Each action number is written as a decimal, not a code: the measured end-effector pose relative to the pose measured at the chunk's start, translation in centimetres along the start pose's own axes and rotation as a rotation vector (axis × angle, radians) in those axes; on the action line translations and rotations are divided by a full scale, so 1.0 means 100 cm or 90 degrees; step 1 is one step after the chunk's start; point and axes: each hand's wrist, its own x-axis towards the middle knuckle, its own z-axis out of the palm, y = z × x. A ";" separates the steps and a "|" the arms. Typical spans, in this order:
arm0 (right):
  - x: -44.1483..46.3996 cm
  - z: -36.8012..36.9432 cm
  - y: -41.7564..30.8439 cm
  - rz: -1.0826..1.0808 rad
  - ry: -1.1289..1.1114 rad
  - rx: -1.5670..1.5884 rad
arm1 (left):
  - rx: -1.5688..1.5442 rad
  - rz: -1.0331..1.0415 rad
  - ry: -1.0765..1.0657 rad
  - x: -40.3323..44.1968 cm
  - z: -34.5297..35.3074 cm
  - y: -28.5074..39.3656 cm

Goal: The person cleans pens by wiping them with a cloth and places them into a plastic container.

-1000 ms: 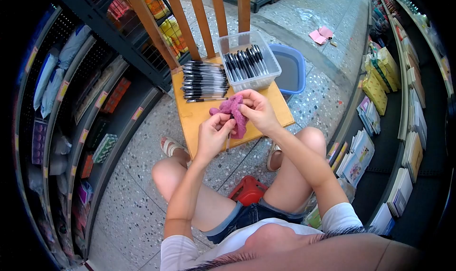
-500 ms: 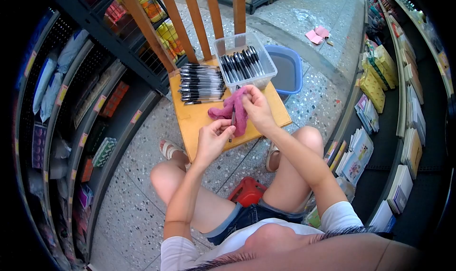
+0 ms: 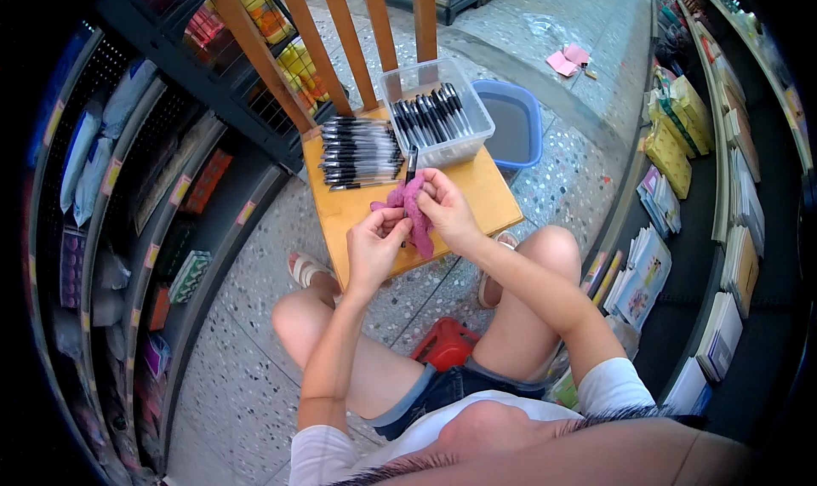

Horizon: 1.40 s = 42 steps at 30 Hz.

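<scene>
Left hand (image 3: 372,246): grip together at the pink cloth (image 3: 418,218), exact pinch hidden. Right hand (image 3: 448,211): grip clamped on cloth, bunched round the pen (image 3: 412,163) over the wooden chair (image 3: 355,224). Beyond, the pen pile (image 3: 361,151) lay beside the clear bin (image 3: 442,152); blue basin (image 3: 538,130) sat past that.

On the yellow chair seat (image 3: 492,192), a row of pens (image 3: 362,152) is laid beyond the left hand (image 3: 373,248); a clear bin (image 3: 453,151) is set beyond the right hand (image 3: 447,215).
</scene>
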 end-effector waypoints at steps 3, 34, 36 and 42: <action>0.010 -0.007 -0.006 -0.031 0.041 0.037 | 0.057 0.015 -0.002 -0.002 0.005 0.001; 0.000 0.000 0.001 0.002 0.021 0.010 | 0.032 0.048 0.039 -0.007 0.011 -0.005; 0.001 -0.003 0.005 -0.009 -0.016 -0.008 | 0.003 0.024 0.009 -0.004 0.008 -0.005; -0.005 -0.001 -0.005 0.068 -0.074 -0.109 | 0.054 0.007 0.038 0.013 -0.028 0.003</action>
